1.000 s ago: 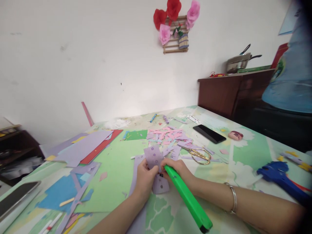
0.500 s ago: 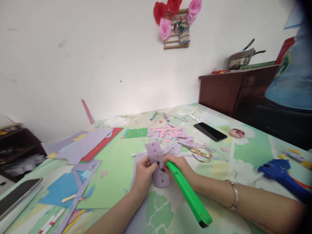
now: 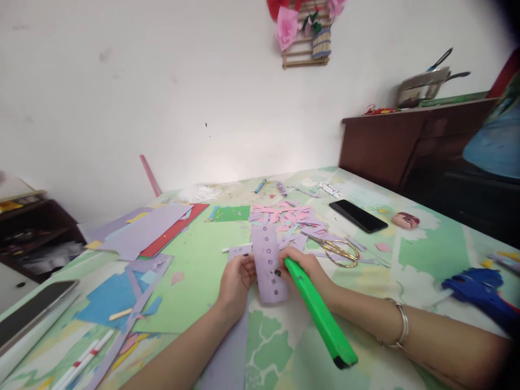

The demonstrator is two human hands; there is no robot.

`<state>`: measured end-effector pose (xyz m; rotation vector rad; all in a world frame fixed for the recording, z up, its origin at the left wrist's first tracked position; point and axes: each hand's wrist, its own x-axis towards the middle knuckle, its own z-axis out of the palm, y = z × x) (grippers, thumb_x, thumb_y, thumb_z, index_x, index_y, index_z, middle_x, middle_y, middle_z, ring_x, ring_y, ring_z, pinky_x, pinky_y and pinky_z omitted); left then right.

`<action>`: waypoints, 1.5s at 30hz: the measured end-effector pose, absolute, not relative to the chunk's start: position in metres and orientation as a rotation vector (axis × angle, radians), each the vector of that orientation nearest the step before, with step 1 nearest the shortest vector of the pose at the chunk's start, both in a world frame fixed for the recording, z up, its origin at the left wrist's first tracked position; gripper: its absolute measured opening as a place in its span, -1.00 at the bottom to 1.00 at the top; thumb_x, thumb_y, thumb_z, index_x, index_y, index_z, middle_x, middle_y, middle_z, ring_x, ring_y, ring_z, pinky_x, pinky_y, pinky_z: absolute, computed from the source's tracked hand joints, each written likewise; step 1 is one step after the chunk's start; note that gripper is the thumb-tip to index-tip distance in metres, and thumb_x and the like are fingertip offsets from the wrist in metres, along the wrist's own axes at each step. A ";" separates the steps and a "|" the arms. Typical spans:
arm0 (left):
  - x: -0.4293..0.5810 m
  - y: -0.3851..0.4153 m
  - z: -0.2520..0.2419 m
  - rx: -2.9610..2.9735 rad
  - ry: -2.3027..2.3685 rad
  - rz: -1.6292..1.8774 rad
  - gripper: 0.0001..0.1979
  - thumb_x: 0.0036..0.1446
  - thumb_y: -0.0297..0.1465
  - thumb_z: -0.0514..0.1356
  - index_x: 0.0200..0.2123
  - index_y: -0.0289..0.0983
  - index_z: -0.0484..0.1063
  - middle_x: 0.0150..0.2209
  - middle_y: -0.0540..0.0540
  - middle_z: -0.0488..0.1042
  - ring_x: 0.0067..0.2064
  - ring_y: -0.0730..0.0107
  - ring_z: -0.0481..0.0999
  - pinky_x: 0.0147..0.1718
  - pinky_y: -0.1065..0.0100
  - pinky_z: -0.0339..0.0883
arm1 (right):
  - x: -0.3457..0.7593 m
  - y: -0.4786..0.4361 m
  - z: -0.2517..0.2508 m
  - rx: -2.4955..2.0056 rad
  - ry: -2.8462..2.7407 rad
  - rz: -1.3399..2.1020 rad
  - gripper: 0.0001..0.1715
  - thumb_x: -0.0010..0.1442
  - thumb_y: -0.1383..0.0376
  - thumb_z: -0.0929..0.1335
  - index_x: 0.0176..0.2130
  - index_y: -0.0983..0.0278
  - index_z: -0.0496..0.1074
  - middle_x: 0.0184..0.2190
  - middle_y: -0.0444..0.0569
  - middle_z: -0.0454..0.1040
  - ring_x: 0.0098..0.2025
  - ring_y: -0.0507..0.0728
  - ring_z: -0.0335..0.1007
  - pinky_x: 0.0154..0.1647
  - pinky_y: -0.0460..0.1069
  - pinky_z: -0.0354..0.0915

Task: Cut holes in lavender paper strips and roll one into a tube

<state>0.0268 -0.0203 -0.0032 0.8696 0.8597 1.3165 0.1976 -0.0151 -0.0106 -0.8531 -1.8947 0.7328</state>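
A purple paper strip point(image 3: 268, 257) with a row of small dark-outlined circles stands tilted up in front of me. My left hand point(image 3: 238, 281) has its fingers curled at the strip's left edge; parts of the fingertips are hidden. My right hand point(image 3: 306, 271) grips a long, flat-sided green plastic tool point(image 3: 320, 314) with a black end pointing toward me. Its front tip, by the right edge of the strip, is mostly covered by my fingers, beside a small black spot. Beyond my right hand lie gold-handled scissors point(image 3: 341, 252), and pink paper scraps point(image 3: 280, 216) are heaped behind the strip.
Green sheet point(image 3: 195, 271), blue paper point(image 3: 108, 306) and stacked purple and red sheets point(image 3: 162, 227) cover the left side. A phone point(image 3: 357, 215), a pink object point(image 3: 405, 219) and a blue glue gun point(image 3: 479, 292) lie right. Another phone point(image 3: 36, 309) sits near left.
The view has shifted slightly. My left thumb has come off the strip's face, and the left hand now sits at its edge. The strip shows more of its circles and looks straighter.
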 end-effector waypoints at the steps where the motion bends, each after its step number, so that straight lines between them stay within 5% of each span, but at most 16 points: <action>1: 0.025 -0.020 -0.002 0.867 0.837 1.295 -0.81 -0.03 -0.39 0.10 -0.50 -0.34 0.49 -0.52 -0.08 0.54 -0.44 0.36 0.51 -0.41 0.39 0.34 | 0.198 -0.015 -0.009 -0.861 -1.865 0.745 -0.87 0.01 0.46 0.29 -0.43 0.25 0.22 -0.54 -0.20 0.28 -0.48 -0.01 0.18 -0.44 -0.12 0.12; 9: 0.025 -0.023 0.008 1.005 0.792 1.099 -0.79 -0.08 -0.50 0.25 -0.28 -0.35 0.52 -0.28 -0.17 0.58 -0.27 0.27 0.55 -0.20 0.29 0.37 | 0.200 -0.013 -0.004 -0.851 -1.705 0.973 -0.81 0.04 0.33 0.33 -0.39 0.24 0.17 -0.56 -0.21 0.20 -0.53 -0.02 0.10 -0.53 -0.12 0.08; 17: 0.026 -0.025 -0.002 1.080 0.820 1.107 -0.80 -0.13 -0.45 0.34 -0.34 -0.36 0.54 -0.35 -0.16 0.59 -0.31 0.25 0.55 -0.20 0.24 0.38 | 0.201 -0.015 0.003 -0.828 -1.798 0.976 -0.76 0.05 0.26 0.36 -0.40 0.25 0.17 -0.57 -0.20 0.19 -0.54 -0.02 0.08 -0.54 -0.12 0.08; 29: 0.026 -0.028 0.004 1.246 0.907 1.031 -0.78 0.00 -0.34 0.26 -0.25 -0.29 0.51 -0.28 -0.11 0.58 -0.27 0.26 0.53 -0.24 0.30 0.36 | 0.200 -0.013 -0.002 -0.714 -1.655 1.207 -0.71 0.01 0.27 0.41 -0.36 0.24 0.19 -0.49 -0.17 0.24 -0.47 0.00 0.18 -0.49 -0.10 0.15; 45: 0.030 -0.034 0.004 1.518 0.994 1.229 -0.82 0.03 -0.48 0.15 -0.28 -0.28 0.51 -0.30 -0.09 0.55 -0.26 0.28 0.49 -0.25 0.34 0.34 | 0.196 -0.012 -0.015 -0.639 -1.452 1.378 -0.68 -0.02 0.24 0.44 -0.38 0.25 0.21 -0.52 -0.21 0.17 -0.49 -0.03 0.12 -0.52 -0.14 0.08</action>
